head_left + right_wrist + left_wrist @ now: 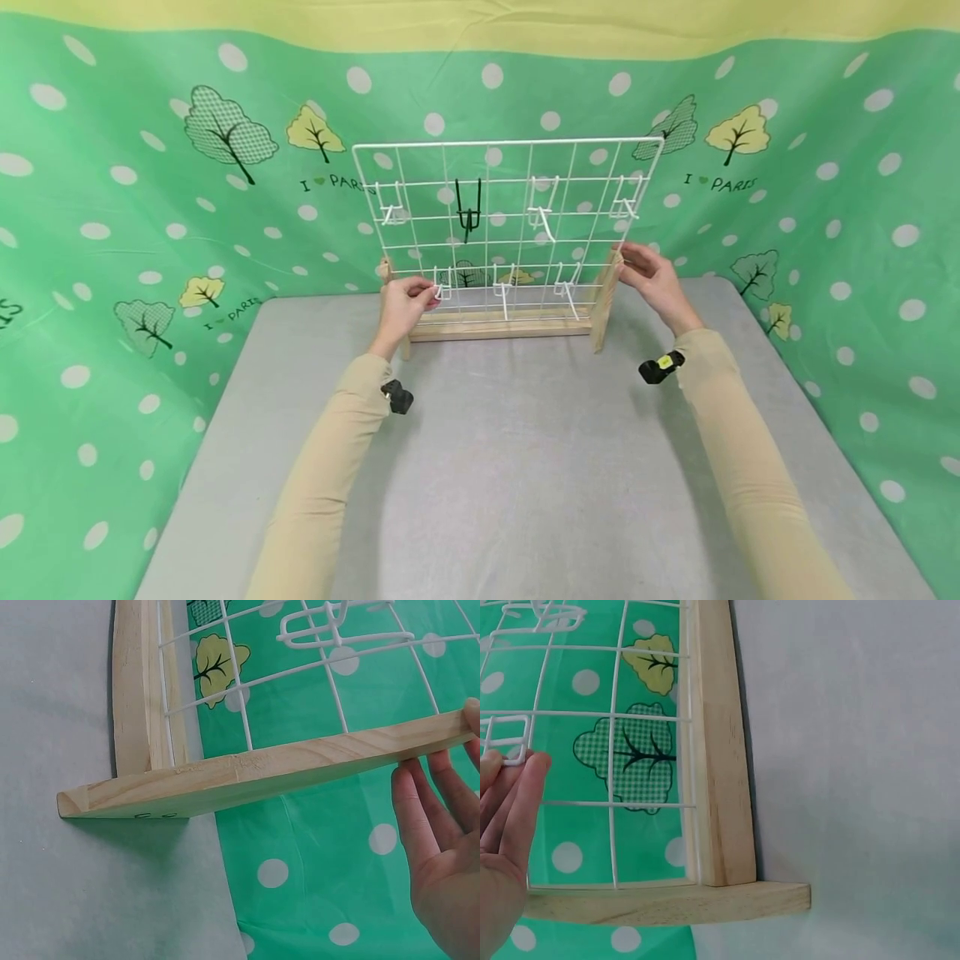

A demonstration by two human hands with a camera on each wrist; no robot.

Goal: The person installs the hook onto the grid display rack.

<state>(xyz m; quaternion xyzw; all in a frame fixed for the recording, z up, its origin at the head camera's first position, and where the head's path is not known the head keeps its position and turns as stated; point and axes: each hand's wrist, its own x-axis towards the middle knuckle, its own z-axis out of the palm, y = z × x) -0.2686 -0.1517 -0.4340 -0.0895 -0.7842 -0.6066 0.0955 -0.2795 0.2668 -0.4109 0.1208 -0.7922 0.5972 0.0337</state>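
A white wire grid panel (510,142) stands upright in a wooden stand (502,331). At the grid's lower left, my left hand (401,308) pinches a white wire hook (508,741) between thumb and fingers; the hook lies against the grid wires. My right hand (654,283) grips the upper part of the stand's right side post (300,761), thumb on one edge and fingers on the outer face. Other white hooks hang on the grid, among them one at upper centre right (540,217) and one at lower middle (503,290). A black hook (468,218) hangs at upper left.
The stand sits toward the back of a grey table (495,467). A green dotted cloth (247,208) with printed trees hangs close behind it and along both sides. Small black cameras (660,367) are worn on both wrists.
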